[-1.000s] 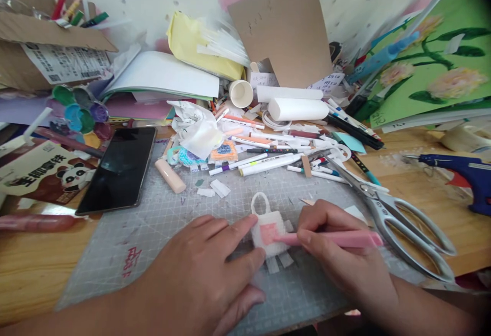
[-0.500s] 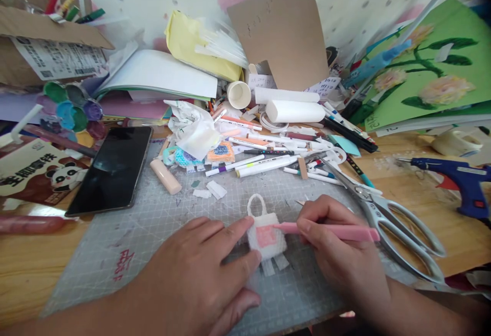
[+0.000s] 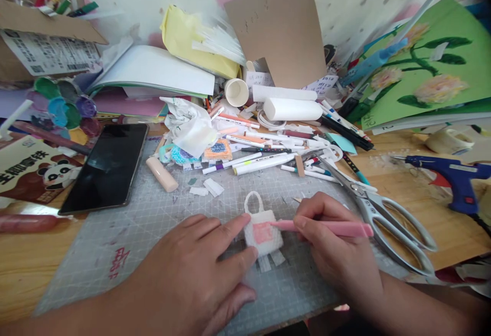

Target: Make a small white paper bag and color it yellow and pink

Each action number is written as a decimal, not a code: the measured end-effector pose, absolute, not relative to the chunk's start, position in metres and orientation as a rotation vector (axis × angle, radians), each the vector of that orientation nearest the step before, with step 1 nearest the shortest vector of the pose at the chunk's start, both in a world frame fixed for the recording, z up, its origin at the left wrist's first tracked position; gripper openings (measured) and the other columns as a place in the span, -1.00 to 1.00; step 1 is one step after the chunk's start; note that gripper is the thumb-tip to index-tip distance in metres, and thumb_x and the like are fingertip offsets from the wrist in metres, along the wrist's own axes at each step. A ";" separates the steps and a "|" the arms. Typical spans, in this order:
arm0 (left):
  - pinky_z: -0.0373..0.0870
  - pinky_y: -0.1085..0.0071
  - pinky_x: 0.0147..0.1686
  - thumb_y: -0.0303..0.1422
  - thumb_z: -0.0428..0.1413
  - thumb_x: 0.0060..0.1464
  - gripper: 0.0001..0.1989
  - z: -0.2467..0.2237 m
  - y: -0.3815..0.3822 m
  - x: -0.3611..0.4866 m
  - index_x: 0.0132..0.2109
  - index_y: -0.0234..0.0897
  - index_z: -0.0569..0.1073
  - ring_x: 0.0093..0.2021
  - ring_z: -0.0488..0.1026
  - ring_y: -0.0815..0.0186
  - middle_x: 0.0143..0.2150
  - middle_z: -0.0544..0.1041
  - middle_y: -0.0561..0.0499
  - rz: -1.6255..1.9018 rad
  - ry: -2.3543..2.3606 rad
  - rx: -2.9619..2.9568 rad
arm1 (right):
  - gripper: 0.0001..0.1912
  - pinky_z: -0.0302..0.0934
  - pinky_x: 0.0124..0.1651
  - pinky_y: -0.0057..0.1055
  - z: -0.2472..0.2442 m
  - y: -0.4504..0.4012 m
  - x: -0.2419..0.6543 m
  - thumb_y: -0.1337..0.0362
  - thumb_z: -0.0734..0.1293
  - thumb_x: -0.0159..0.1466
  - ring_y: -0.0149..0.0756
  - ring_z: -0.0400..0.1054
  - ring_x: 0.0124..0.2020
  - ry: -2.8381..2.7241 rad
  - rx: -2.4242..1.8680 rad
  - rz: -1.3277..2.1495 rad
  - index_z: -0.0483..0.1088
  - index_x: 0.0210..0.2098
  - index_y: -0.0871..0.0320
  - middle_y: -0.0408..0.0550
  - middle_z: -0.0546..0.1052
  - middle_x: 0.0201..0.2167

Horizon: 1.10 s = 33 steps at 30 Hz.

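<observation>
A small white textured bag shape (image 3: 264, 246) with a loop handle lies flat on a grey cutting mat (image 3: 153, 233). Its front bears a pink coloured rectangle (image 3: 263, 232). My left hand (image 3: 199, 264) is spread out, with fingertips pressing the bag's left edge. Pinched in my right hand (image 3: 337, 244) is a pink marker (image 3: 345, 228), its tip touching the upper right of the pink patch. White paper strips (image 3: 268, 262) stick out below the bag's lower edge.
Large scissors (image 3: 387, 223) lie right of my right hand, and a blue glue gun (image 3: 456, 177) sits farther right. A black phone (image 3: 107, 167) rests at left. Behind the bag are piled markers (image 3: 264, 164), crumpled paper (image 3: 192, 124) and a paper cup (image 3: 237, 92).
The whole view has shifted slightly, so everything appears a little farther left and up. The marker tip stays near the patch's upper right edge; both hands keep their hold.
</observation>
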<state>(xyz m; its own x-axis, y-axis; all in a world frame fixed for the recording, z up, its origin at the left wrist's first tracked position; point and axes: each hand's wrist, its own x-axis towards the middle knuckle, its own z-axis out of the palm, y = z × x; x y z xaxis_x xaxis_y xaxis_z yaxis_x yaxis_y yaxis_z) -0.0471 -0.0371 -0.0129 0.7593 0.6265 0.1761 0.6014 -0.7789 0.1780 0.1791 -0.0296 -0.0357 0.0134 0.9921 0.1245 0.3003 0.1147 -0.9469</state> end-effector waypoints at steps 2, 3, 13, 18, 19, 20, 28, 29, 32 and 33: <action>0.46 0.17 -0.22 -0.21 0.04 0.16 -0.73 -0.015 -0.038 -0.048 -0.03 -0.10 0.49 -0.19 0.50 0.13 0.14 0.45 -0.11 0.321 0.997 2.844 | -0.79 0.04 -0.51 -0.43 -0.035 -0.031 0.180 0.29 0.30 0.15 -0.38 0.14 -0.59 -1.450 -1.340 0.963 0.27 -0.61 0.11 -0.23 0.29 -0.68; 0.45 0.17 -0.21 -0.20 0.04 0.17 -0.73 -0.016 -0.038 -0.049 -0.02 -0.09 0.48 -0.18 0.49 0.13 0.15 0.44 -0.10 0.318 0.999 2.843 | -0.78 0.04 -0.51 -0.43 -0.035 -0.031 0.180 0.30 0.29 0.14 -0.38 0.13 -0.59 -1.445 -1.341 0.977 0.27 -0.61 0.11 -0.23 0.29 -0.69; 0.46 0.10 -0.26 -0.19 0.03 0.17 -0.74 -0.015 -0.038 -0.045 -0.05 -0.10 0.49 -0.21 0.51 0.07 0.11 0.47 -0.12 0.342 1.004 2.816 | -0.79 -0.01 -0.55 -0.45 -0.039 -0.033 0.183 0.31 0.31 0.11 -0.41 0.08 -0.61 -1.381 -1.293 1.101 0.25 -0.62 0.11 -0.25 0.26 -0.68; 0.44 0.13 -0.22 -0.18 0.02 0.18 -0.73 -0.016 -0.040 -0.048 -0.02 -0.07 0.48 -0.18 0.49 0.10 0.13 0.45 -0.09 0.332 1.016 2.812 | -0.78 -0.02 -0.56 -0.45 -0.034 -0.033 0.182 0.28 0.31 0.11 -0.41 0.08 -0.62 -1.441 -1.324 1.071 0.26 -0.63 0.11 -0.24 0.25 -0.70; 0.43 0.14 -0.20 -0.17 0.02 0.18 -0.72 -0.016 -0.041 -0.048 -0.02 -0.07 0.48 -0.17 0.49 0.11 0.13 0.45 -0.09 0.336 1.019 2.810 | -0.78 -0.01 -0.55 -0.45 -0.034 -0.034 0.182 0.28 0.31 0.11 -0.41 0.09 -0.62 -1.455 -1.330 1.066 0.26 -0.63 0.11 -0.24 0.26 -0.70; 0.43 0.15 -0.19 -0.17 0.02 0.19 -0.72 -0.016 -0.041 -0.048 -0.02 -0.07 0.48 -0.17 0.49 0.12 0.13 0.45 -0.09 0.345 1.020 2.807 | -0.78 -0.01 -0.55 -0.45 -0.034 -0.034 0.183 0.27 0.31 0.12 -0.40 0.09 -0.62 -1.463 -1.326 1.062 0.27 -0.63 0.11 -0.23 0.26 -0.69; 0.48 0.08 -0.28 -0.23 0.06 0.14 -0.75 -0.012 -0.037 -0.043 -0.07 -0.16 0.50 -0.23 0.52 0.06 0.10 0.48 -0.17 0.332 1.000 2.824 | -0.80 0.01 -0.54 -0.43 -0.035 -0.038 0.184 0.26 0.32 0.15 -0.38 0.12 -0.60 -1.491 -1.296 1.160 0.30 -0.58 0.10 -0.22 0.30 -0.66; 0.49 0.07 -0.28 -0.23 0.07 0.13 -0.75 -0.012 -0.037 -0.043 -0.07 -0.16 0.51 -0.23 0.52 0.06 0.09 0.49 -0.17 0.331 0.999 2.829 | -0.80 0.01 -0.55 -0.43 -0.034 -0.038 0.183 0.26 0.32 0.14 -0.39 0.12 -0.61 -1.499 -1.307 1.149 0.30 -0.59 0.10 -0.22 0.30 -0.67; 0.49 0.11 -0.31 -0.22 0.05 0.14 -0.75 -0.014 -0.037 -0.046 -0.09 -0.16 0.51 -0.26 0.53 0.07 0.06 0.51 -0.17 0.369 0.988 2.872 | -0.80 0.00 -0.54 -0.44 -0.034 -0.036 0.181 0.29 0.31 0.13 -0.40 0.11 -0.61 -1.481 -1.306 1.099 0.29 -0.61 0.11 -0.23 0.28 -0.67; 0.49 0.13 -0.30 -0.22 0.04 0.15 -0.75 -0.014 -0.037 -0.047 -0.08 -0.14 0.51 -0.26 0.53 0.09 0.06 0.51 -0.15 0.379 0.991 2.877 | -0.80 0.00 -0.53 -0.43 -0.035 -0.036 0.181 0.30 0.31 0.12 -0.40 0.11 -0.60 -1.460 -1.294 1.084 0.28 -0.61 0.11 -0.24 0.27 -0.67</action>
